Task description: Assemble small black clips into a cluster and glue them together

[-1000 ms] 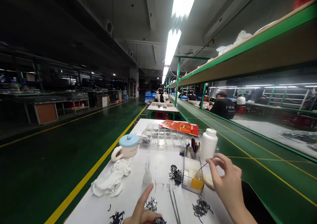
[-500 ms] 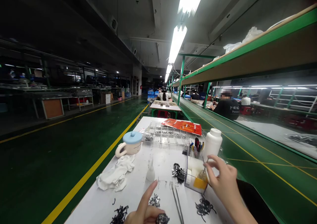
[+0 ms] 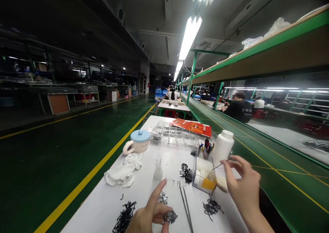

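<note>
My left hand (image 3: 149,217) pinches a small dark metal cluster (image 3: 170,217) at the bottom of the view. My right hand (image 3: 244,188) holds a thin rod (image 3: 221,165) between thumb and fingertips, just above a clear plastic box (image 3: 203,178). Steel tweezers (image 3: 186,205) lie between my hands. Close to my left hand are silver scraps (image 3: 162,198) and a heap of black wire-like pieces (image 3: 124,217). A similar black heap (image 3: 212,207) lies below my right hand. Dark and silver parts (image 3: 186,172) sit beside the box.
A white bottle (image 3: 223,147), a tool cup (image 3: 205,149), a compartment tray (image 3: 172,134), an orange packet (image 3: 191,126), a blue-lidded mug (image 3: 137,142) and a white cloth (image 3: 123,174) stand on the white table (image 3: 100,209). Co-workers sit at benches beyond.
My right hand has lifted the thin rod out of the clear box and moved right. My left hand has raised the metal cluster slightly. The view has tilted.
</note>
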Demonstrator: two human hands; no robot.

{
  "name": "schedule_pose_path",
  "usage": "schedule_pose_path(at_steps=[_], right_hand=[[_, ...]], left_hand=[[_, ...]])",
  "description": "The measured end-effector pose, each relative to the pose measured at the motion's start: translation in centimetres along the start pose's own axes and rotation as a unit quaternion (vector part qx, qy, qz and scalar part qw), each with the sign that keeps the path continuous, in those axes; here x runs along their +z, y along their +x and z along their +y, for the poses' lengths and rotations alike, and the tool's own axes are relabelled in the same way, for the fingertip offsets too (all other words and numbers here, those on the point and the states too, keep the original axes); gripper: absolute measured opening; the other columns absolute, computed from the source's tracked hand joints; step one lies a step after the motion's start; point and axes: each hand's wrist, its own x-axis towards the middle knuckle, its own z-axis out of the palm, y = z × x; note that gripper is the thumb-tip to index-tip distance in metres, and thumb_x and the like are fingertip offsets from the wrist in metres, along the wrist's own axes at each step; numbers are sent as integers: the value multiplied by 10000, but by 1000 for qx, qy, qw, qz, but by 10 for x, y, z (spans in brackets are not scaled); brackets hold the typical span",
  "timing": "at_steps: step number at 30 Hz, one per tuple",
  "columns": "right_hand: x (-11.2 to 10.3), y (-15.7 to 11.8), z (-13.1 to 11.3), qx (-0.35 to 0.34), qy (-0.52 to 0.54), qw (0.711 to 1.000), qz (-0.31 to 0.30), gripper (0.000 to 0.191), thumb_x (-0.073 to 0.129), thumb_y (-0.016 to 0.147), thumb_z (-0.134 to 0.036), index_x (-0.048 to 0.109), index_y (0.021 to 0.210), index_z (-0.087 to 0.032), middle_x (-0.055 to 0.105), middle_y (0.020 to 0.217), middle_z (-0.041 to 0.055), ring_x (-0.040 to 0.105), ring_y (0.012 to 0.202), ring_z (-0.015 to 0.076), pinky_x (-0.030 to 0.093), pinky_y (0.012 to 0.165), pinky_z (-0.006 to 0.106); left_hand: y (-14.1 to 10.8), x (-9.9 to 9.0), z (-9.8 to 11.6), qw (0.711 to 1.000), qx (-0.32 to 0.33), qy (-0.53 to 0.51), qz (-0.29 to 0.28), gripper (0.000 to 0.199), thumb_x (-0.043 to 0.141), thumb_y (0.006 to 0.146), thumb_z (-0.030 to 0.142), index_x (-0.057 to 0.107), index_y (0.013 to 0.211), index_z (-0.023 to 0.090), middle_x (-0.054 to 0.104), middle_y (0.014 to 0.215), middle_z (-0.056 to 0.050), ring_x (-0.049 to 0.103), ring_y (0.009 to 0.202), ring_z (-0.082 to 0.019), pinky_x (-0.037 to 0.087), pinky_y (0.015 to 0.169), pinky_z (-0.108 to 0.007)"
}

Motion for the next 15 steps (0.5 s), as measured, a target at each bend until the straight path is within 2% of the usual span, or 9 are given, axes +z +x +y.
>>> schedule_pose_path(at_steps=[2,3,6,7,12,13,15], right_hand=[[-3,1,-1,11,-4,1000,10,399,530,806,-490,522,1054,-177,690,779,73,643,746,253,322,837,419],[-3,1,-2,8,-4,1000,-5,397,530,803,-496,526,1043,-179,689,762,65,644,744,252,331,824,411],[0,-1,-3,-16,-1,998,-69,349,557,779,-491,569,954,-189,685,709,30,625,602,201,340,798,393],[0,-2,-4,-20,-2,997,-71,339,564,777,-481,573,947,-188,685,712,26,620,587,190,340,800,389],[-9,-1,-9,1,-37,999,34,367,540,829,-410,502,1091,-157,676,836,78,635,744,213,314,876,414],[-9,0,-8,0,-42,999,27,360,547,824,-406,507,1082,-159,675,827,72,630,707,204,313,874,419],[-7,1,-3,-15,-43,998,-33,324,572,794,-416,544,1012,-178,674,763,35,596,576,167,330,833,412]], left_hand=[[-1,0,2,998,40,39,4,795,501,707,109,189,1416,287,713,951,29,677,843,-123,551,795,-197],[-2,-1,4,997,53,58,6,797,492,714,96,176,1416,299,712,952,35,676,852,-120,550,798,-193],[-2,-3,7,993,73,95,3,804,477,738,81,127,1413,343,710,957,59,673,873,-104,548,800,-179],[-2,-3,8,992,76,102,-1,814,476,741,78,107,1411,357,709,959,68,672,877,-98,547,801,-175],[-3,-3,6,991,84,106,-3,797,470,751,90,105,1418,329,706,984,51,675,867,-93,547,816,-188],[-3,-3,6,991,83,107,-3,781,472,755,95,120,1418,312,706,985,41,675,867,-94,546,821,-192],[-3,-3,9,991,79,107,-6,760,476,759,104,141,1418,278,707,986,25,673,872,-96,542,833,-200]])
